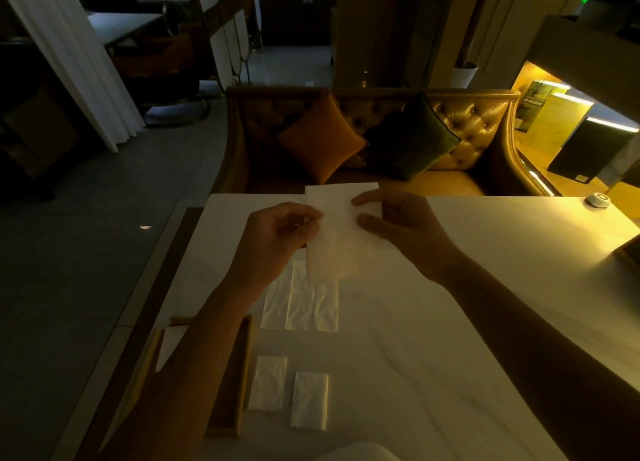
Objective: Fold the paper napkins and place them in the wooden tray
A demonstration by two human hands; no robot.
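Observation:
I hold a white paper napkin (341, 232) up above the table, between both hands. My left hand (277, 239) pinches its left edge and my right hand (398, 225) pinches its right side near the top. Below it a stack of flat unfolded napkins (301, 305) lies on the white table (450, 322). Two small folded napkins (268, 382) (309, 400) lie side by side nearer to me. The wooden tray (242, 374) sits at the left edge under my left forearm, with a white napkin (171, 344) showing inside it.
A small round white object (597, 198) sits at the table's far right. A dark box corner (628, 253) pokes in at the right edge. Beyond the table stands a tufted sofa (467, 128) with an orange and a dark green cushion.

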